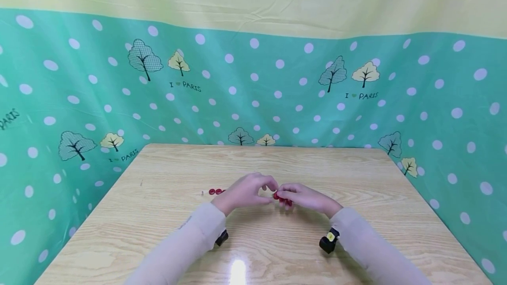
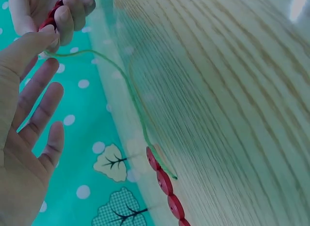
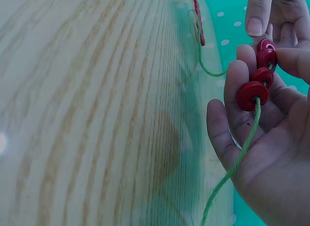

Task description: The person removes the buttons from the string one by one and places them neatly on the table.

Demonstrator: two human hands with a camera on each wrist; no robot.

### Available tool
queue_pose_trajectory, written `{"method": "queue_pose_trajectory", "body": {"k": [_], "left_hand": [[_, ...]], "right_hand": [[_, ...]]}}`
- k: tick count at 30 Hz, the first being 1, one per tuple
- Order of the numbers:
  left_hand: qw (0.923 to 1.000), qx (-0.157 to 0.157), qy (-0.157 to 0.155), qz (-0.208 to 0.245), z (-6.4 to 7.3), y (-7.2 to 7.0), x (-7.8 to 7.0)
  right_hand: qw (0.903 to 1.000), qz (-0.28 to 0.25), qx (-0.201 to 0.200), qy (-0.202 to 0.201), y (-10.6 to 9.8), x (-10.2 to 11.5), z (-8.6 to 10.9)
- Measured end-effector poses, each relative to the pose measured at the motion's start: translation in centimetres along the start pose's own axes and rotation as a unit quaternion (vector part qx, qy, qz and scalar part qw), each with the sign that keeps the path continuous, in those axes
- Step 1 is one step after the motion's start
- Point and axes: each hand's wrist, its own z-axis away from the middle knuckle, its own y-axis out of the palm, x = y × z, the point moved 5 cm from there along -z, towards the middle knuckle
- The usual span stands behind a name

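Observation:
Several red buttons (image 3: 252, 96) are threaded on a green cord (image 3: 236, 163), and my right hand (image 1: 309, 197) holds them between thumb and fingers. Beside them is my left hand (image 1: 247, 192), its thumb and index finger spread in a curve close to the held buttons. The left wrist view shows the other fingers (image 2: 38, 119) of that hand loosely extended. From the hands the cord (image 2: 128, 85) runs over to a row of red buttons (image 2: 164, 182) on the tabletop. In the head view, this row (image 1: 215, 191) is partly hidden behind my left hand.
The work lies on a light wood-grain table (image 1: 277, 250). A green curtain with white dots (image 1: 253, 78) hangs behind it and along both sides. A black wrist camera (image 1: 328, 242) is strapped below my right sleeve, another (image 1: 222, 237) below the left.

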Motion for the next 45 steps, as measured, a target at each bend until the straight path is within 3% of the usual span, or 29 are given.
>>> {"method": "queue_pose_trajectory", "body": {"k": [16, 45], "left_hand": [[0.9995, -0.001, -0.026, -0.019, -0.15, 0.01, -0.2], [0.9993, -0.022, -0.02, -0.021, -0.18, -0.62, 0.44]], "right_hand": [[1.0, 0.002, 0.001, 0.002, 0.0, 0.05, 0.07], [0.9998, -0.01, 0.014, 0.005, -0.14, -0.15, 0.25]]}}
